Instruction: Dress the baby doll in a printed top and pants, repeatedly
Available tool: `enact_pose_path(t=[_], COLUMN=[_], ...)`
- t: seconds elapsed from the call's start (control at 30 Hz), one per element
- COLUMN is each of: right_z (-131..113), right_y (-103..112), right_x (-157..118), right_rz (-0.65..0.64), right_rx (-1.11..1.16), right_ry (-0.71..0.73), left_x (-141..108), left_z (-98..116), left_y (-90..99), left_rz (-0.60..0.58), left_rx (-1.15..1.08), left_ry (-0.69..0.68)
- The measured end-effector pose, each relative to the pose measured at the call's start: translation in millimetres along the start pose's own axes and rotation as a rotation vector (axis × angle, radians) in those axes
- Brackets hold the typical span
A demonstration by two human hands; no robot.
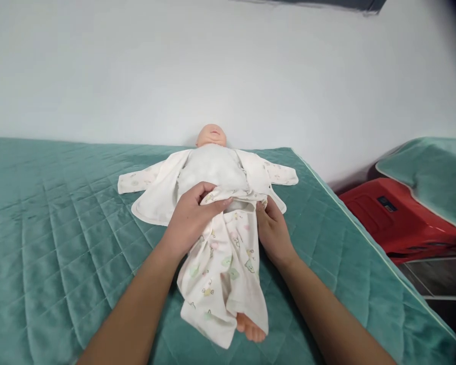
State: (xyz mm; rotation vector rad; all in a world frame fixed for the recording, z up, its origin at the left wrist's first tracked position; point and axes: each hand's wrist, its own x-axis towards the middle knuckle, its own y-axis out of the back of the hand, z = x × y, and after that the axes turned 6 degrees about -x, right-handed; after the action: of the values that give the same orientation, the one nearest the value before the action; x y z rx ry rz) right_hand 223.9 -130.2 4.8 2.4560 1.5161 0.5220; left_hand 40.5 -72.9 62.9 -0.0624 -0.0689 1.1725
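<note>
A baby doll (212,136) lies on its back, head toward the wall, arms spread in the sleeves of an open white jacket (154,200). Its pale torso (213,167) shows between the jacket's two front panels. White printed baby pants (224,258) cover the legs, with one foot (251,327) poking out of a leg opening; the other foot is hidden. At the waistband's left side, my left hand (193,215) pinches the fabric between thumb and fingers. My right hand (272,225) grips the waistband's right side, its fingertips partly hidden by cloth.
A green quilted cover (68,243) lies under the doll and reaches the white wall (137,71) behind. Beyond its piped right edge, a red plastic case (395,218) sits lower down, partly under another green cloth (433,172).
</note>
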Motion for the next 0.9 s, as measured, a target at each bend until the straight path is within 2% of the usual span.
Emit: enact_pose_path(t=[0.17, 0.4, 0.53, 0.77, 0.9], right_z=[-3, -8, -6, -10, -19], right_y=[-4, -7, -8, -9, -7], right_x=[2, 24, 35, 32, 21], right_rz=[0.040, 0.176, 0.151, 0.120, 0.114], right_rx=[-0.088, -0.150, -0.085, 0.018, 0.035], right_ry=[0.031, 0.233, 0.234, 0.114, 0.143], left_x=[2, 2, 1, 1, 2], left_z=[-4, -7, -7, -6, -10], left_y=[11.2, 21.2, 23.7, 24.0, 23.6], left_rz=[-0.053, -0.127, -0.204, -0.169, -0.074], left_rx=[-0.262, -0.349, -0.380, -0.391, -0.476], left_ry=[0.059, 0.035, 0.047, 0.050, 0.029])
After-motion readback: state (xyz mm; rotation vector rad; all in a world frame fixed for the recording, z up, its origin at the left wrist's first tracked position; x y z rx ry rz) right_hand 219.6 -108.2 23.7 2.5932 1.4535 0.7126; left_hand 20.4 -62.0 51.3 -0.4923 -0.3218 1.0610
